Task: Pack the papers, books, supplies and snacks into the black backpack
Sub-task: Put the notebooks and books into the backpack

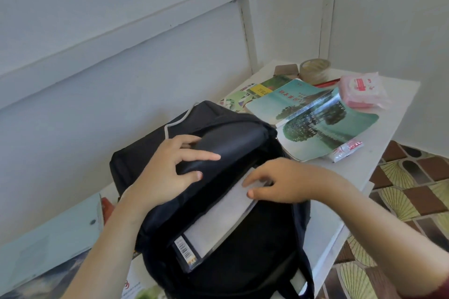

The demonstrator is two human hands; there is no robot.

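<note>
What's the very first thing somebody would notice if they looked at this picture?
Most likely the big black backpack in the middle, open on the white table. The left hand holds its flap back while the right hand grips a pale book sticking out of it. Behind, a green tree book lies open beside a pink packet.

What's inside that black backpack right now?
A white book with a barcode, held by the right hand; the left hand holds the backpack open. Anything deeper is hidden.
</note>
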